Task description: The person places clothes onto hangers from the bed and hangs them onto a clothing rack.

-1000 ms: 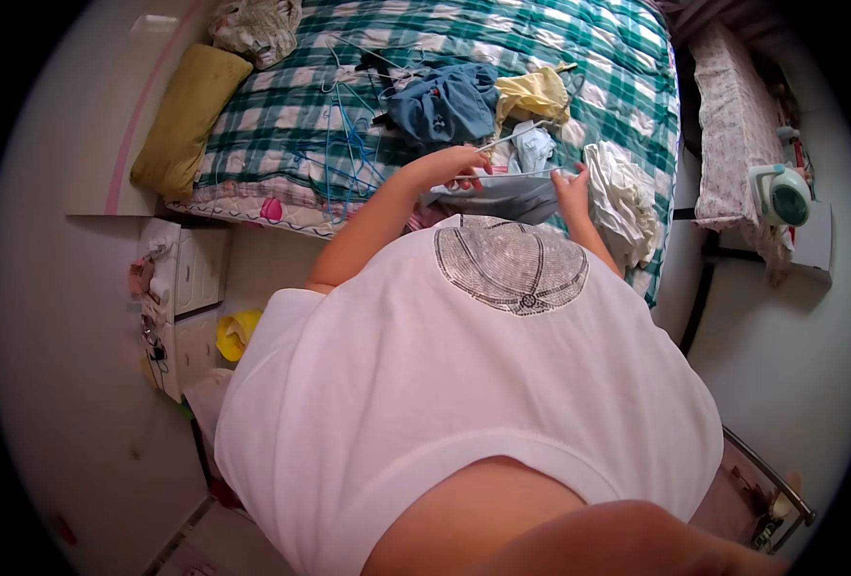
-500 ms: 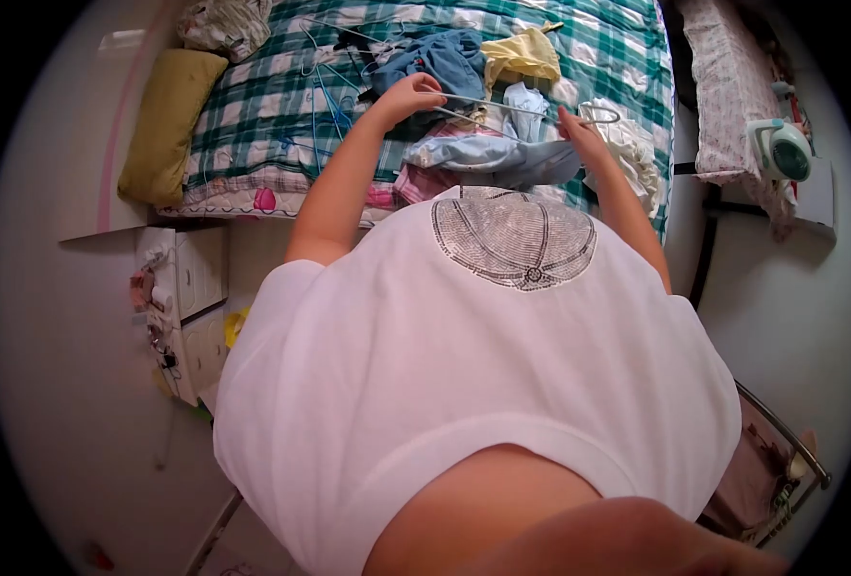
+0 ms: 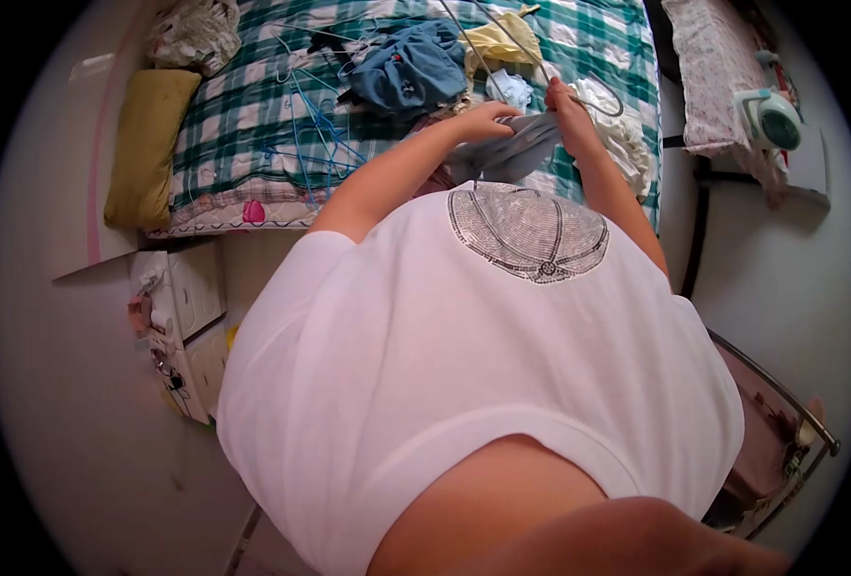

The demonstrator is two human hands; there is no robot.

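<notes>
My right hand is closed around a wire clothes hanger, near its hook, which points to the right. The hanger's long sides stretch away over the bed. A light grey-blue garment hangs bunched in front of my body, below both hands. My left hand has its fingers curled at the garment's upper edge and appears to grip the cloth. My shirt hides the garment's lower part. Just beyond the hands lie a small pale blue cloth, a yellow garment and a dark blue garment.
A green plaid quilt covers the bed. Several blue hangers lie tangled on the left, near an olive pillow. White clothing lies at right. A small fan and a white cabinet stand beside the bed.
My left hand has left the hanger's far end and moved right to the garment. The hanger has swung from lying crosswise to pointing away from me, still in my right hand.
</notes>
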